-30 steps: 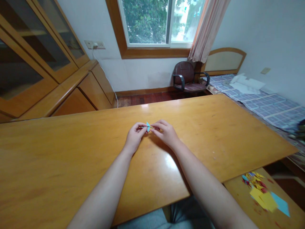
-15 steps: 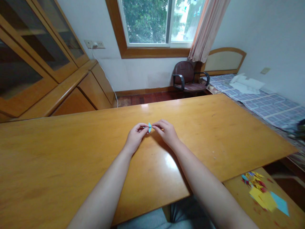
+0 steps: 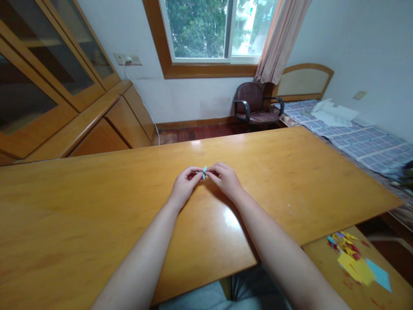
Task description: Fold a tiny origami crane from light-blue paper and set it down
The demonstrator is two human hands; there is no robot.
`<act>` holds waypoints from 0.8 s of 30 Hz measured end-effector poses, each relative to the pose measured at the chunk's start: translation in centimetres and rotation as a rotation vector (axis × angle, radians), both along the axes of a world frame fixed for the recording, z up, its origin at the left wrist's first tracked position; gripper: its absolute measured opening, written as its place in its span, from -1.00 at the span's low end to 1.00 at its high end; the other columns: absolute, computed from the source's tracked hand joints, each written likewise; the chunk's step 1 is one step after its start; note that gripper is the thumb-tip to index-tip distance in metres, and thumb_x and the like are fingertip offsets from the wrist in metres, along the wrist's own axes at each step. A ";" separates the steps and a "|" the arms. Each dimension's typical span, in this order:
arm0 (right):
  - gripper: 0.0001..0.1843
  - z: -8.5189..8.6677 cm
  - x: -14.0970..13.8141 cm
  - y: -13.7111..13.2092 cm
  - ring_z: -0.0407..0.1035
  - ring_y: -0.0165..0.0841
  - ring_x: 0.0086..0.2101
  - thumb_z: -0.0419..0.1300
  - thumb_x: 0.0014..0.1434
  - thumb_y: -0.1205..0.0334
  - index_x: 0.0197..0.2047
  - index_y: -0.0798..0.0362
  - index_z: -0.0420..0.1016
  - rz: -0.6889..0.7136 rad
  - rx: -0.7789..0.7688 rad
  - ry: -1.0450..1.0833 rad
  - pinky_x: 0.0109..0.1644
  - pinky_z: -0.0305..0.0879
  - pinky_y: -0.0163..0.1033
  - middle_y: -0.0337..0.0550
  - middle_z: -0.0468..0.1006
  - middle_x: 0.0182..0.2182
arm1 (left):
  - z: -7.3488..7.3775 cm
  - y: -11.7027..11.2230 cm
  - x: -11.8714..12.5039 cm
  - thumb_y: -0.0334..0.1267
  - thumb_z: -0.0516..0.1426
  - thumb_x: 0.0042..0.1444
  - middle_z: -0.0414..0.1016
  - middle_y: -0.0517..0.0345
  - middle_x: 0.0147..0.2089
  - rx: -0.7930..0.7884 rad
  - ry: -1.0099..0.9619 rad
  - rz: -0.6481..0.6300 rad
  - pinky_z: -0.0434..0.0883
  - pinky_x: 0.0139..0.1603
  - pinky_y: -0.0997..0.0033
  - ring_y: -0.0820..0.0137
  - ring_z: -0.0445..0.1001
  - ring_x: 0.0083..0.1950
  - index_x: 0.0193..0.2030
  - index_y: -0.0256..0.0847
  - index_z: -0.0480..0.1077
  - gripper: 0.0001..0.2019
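A small folded piece of light-blue paper (image 3: 204,172) is held just above the wooden table (image 3: 97,206). My left hand (image 3: 187,183) pinches it from the left between thumb and fingers. From the right, the thumb and forefinger of my right hand (image 3: 224,177) close on its other side. Pointed ends of the paper stick up and down between the fingertips; the rest is hidden by the fingers.
On a lower surface at the right lie yellow paper sheets (image 3: 356,268), a light-blue sheet (image 3: 379,275) and a pile of small folded coloured papers (image 3: 345,244). Beyond the table stand a brown armchair (image 3: 250,101), a bed (image 3: 364,142) and a cabinet (image 3: 90,125).
The blue paper has turned a little and shifted slightly to the right between the fingertips. Both hands stay at nearly the same place.
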State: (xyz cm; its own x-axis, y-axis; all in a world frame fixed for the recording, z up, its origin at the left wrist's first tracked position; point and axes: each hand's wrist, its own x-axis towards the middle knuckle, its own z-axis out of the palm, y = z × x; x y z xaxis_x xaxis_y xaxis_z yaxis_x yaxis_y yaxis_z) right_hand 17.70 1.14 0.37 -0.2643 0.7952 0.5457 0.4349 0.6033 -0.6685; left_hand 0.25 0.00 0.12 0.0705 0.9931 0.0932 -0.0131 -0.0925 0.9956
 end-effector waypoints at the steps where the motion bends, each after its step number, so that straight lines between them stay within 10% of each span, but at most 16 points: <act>1: -0.90 0.0 0.0 0.0 0.37 -0.41 -0.37 0.21 0.22 0.27 -0.26 0.04 0.58 -0.003 -0.007 0.008 -0.25 0.30 -0.32 -0.18 0.51 -0.38 | 0.1 0.0 0.0 -0.10 0.26 -0.02 0.55 0.12 -0.28 -0.006 -0.016 -0.004 0.44 -0.15 0.37 0.38 0.49 -0.28 -0.22 -0.22 0.47 -0.72; 24: -0.92 0.4 -0.4 -0.1 0.38 -0.41 -0.40 0.25 0.16 0.29 -0.33 0.07 0.58 0.026 -0.113 0.179 -0.31 0.28 -0.32 -0.19 0.53 -0.42 | -0.2 0.2 -0.2 -0.14 0.29 -0.03 0.60 0.10 -0.27 0.004 0.012 -0.030 0.43 -0.04 0.32 0.33 0.53 -0.23 -0.24 -0.24 0.54 -0.75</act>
State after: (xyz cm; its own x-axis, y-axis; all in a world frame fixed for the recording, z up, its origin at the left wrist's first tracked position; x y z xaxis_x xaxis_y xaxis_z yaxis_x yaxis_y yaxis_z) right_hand 17.32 1.03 0.77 -0.1928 0.8480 0.4936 0.2883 0.5298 -0.7976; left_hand 0.07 0.16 -0.10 0.1015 0.9901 0.0965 -0.0037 -0.0966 0.9953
